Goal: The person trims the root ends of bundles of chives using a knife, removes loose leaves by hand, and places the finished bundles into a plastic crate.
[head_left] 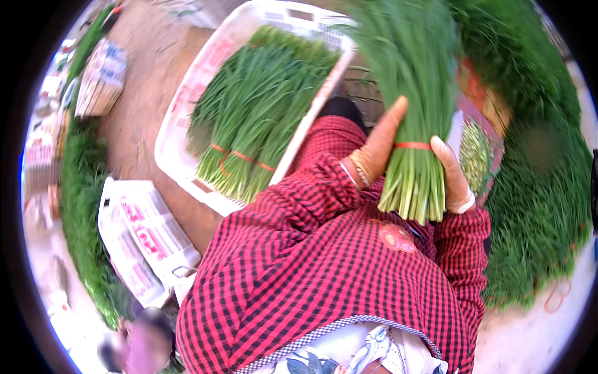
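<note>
- I have a bundle of green chives (411,93) gripped between both hands, up close in front of my chest and above my red checked sleeves (324,249).
- My left hand (377,146) wraps the near-left side of the bundle just beside its orange rubber band (413,146), grip closed round the stalks, thumb pointing up along them.
- My right hand (453,177) presses the other side at the same height, fingers curled in on the stalks; so both grips are closed on the one bundle.
- I judge that holding at the band, where the stalks are tightest, keeps the bundle from splaying, and two hands steady the long top-heavy leaves.
- The bundle's long axis runs nearly straight up the picture: pale cut root ends (411,202) point down toward me, leaf tips fan upward and away, leaning slightly left.
- To the left, on the bare earth ground, a white plastic crate (177,134) holds more banded chive bundles (255,118), laid lengthwise with cut ends toward me, I think so that they pack flat.
- A big heap of cut chives (536,206) lies to my right.
- Folded white printed sacks (146,234) lie lower left.
</note>
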Demonstrator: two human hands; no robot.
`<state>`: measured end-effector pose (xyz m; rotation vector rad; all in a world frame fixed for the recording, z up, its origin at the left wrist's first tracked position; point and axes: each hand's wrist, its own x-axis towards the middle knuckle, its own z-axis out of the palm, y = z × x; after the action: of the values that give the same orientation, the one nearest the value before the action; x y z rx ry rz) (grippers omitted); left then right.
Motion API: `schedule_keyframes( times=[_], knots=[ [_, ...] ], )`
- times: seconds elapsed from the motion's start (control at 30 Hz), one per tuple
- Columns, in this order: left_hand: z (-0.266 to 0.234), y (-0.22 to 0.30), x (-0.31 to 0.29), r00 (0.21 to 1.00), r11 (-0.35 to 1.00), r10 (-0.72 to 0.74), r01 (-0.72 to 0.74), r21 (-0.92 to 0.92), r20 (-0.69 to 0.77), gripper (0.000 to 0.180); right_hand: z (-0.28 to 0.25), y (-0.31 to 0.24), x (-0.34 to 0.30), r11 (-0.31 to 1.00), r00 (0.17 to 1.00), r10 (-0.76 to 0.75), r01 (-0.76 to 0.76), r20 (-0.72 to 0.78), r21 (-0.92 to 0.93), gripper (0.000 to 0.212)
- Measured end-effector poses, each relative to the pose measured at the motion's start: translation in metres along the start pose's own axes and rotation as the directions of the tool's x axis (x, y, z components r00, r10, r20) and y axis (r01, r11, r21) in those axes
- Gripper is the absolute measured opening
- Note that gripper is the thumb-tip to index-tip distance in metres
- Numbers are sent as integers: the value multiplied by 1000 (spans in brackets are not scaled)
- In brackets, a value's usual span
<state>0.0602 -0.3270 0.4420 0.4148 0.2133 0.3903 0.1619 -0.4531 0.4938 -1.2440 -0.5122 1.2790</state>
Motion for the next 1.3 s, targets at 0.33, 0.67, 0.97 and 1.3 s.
schedule_keyframes(
  times=[0.33,0.67,0.97,1.3],
  knots=[
    [-3,52,-19,986,932,166,-157,327,0,55,59,-22,20,467,967,-255,145,24,-872,79],
    [-2,289,-77,841,689,535,-382,616,-77,37,97,-77,67,743,966,-183,256,181,-618,66],
    [-125,363,-160,792,417,437,241,876,-426,54,-109,-20,12,607,938,244,-346,-247,-715,53],
    [-287,317,-187,810,351,162,486,800,-563,68,-94,-32,7,505,931,235,-362,-278,-784,51]
  ],
)
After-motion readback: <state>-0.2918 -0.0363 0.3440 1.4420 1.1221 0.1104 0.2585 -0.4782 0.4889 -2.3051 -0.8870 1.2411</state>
